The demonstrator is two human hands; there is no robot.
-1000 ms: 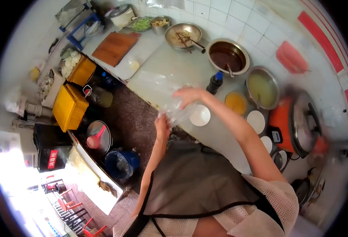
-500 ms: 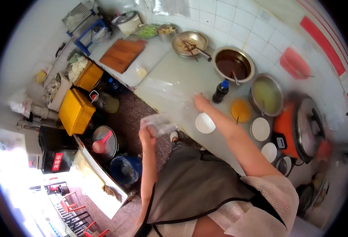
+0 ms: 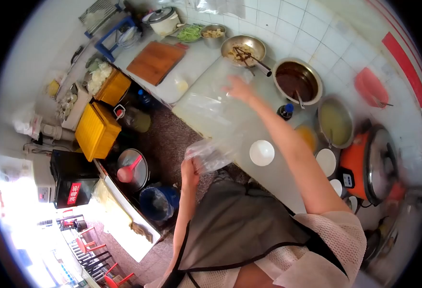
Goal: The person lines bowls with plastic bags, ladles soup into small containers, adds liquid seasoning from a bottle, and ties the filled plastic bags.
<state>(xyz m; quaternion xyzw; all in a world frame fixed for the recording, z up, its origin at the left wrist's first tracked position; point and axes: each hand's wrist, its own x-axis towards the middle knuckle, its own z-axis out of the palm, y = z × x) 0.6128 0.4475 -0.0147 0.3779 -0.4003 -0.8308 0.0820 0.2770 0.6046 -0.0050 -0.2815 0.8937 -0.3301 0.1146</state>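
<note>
The smooth, pale counter is overreached by the right hand, blurred; whether its fingers pinch anything cannot be told. Beside that hand, a round steel basin is set, probably for easy reach. The crinkled, transparent plastic bag is gripped, bunched, in the left hand, presumably against slipping. Between the hands' arms, a glossy white bowl is placed.

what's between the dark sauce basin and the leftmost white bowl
In the head view, the blue-capped bottle stands between them, partly hidden by the right forearm, which crosses that stretch.
</note>
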